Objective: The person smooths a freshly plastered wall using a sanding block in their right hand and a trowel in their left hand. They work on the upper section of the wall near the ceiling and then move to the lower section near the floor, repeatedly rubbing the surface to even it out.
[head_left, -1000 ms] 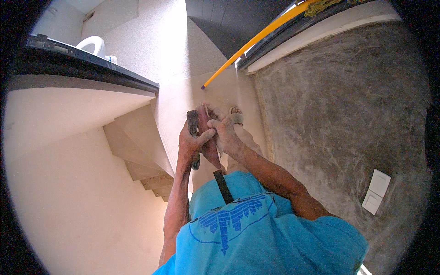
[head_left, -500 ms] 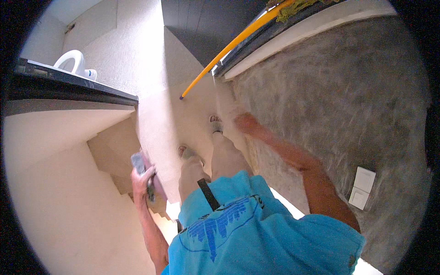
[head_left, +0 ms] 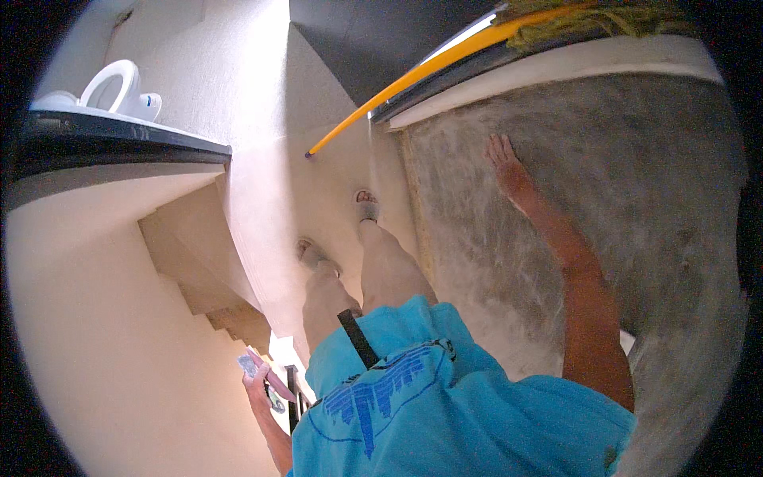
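Note:
My left hand (head_left: 256, 382) is low beside my hip, closed round a flat pinkish piece (head_left: 278, 387) with a pale grey block (head_left: 247, 365) against it. Its exact kind is hard to make out at this size. My right hand (head_left: 504, 163) holds nothing. Its fingers are spread over the mottled grey wall (head_left: 477, 262); it looks laid flat on the surface, though I cannot tell how firmly it touches.
A yellow pole (head_left: 373, 103) with a greenish fringed mop head (head_left: 588, 28) slants ahead of my feet. Stairs (head_left: 211, 298) drop along the left beside a pale wall (head_left: 95, 318). Beyond a dark ledge (head_left: 119, 147) stands a white toilet (head_left: 119, 86). My arm partly covers a white switch plate (head_left: 627, 342).
My right hand has moved forward and right, farther up the grey wall, with its fingers spread. My left hand has dropped back toward my hip with the pinkish piece in it.

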Tool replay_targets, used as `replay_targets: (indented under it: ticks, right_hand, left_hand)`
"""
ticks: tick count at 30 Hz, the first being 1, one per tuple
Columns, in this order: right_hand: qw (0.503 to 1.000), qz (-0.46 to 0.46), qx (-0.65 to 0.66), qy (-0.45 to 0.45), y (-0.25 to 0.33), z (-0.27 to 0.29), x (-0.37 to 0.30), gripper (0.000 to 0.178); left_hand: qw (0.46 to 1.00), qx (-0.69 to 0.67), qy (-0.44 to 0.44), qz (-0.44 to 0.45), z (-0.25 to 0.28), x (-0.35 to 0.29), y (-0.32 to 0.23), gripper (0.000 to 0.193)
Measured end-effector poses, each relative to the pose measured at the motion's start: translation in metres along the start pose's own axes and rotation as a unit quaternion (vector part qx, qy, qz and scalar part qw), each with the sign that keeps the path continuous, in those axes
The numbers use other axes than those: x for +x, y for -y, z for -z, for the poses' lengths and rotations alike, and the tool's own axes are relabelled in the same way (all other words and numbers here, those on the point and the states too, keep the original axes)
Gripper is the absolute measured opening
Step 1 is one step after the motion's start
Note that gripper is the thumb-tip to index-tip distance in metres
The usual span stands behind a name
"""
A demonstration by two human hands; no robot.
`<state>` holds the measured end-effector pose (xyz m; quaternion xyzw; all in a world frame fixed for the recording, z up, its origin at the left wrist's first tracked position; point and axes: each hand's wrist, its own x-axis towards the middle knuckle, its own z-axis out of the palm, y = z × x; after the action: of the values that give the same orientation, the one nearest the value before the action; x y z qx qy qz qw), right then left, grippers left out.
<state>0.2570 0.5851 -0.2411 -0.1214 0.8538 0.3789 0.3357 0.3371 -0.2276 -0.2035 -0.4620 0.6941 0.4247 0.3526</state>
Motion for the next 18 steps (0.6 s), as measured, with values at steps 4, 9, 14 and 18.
replay_targets:
  ticks: [4,9,14,18]
  right_hand:
    - [0.995,0.038,-0.074,0.051,0.007,0.029,0.002,0.066]
    - [0.991,0.075,-0.108,0.034,-0.001,0.023,0.031,0.072]
    - [0.99,0.102,-0.07,0.062,-0.014,0.027,0.078,0.077]
    - [0.991,0.114,-0.061,0.043,-0.012,0.014,0.106,0.071]
  left_hand:
    - [0.999,-0.028,-0.007,0.03,-0.009,-0.021,0.022,0.058]
    - [0.997,-0.052,-0.017,0.061,-0.017,-0.04,0.035,0.058]
    - [0.992,-0.076,-0.033,0.092,-0.032,-0.06,0.044,0.059]
    - [0.989,-0.084,-0.041,0.115,-0.036,-0.074,0.048,0.06]
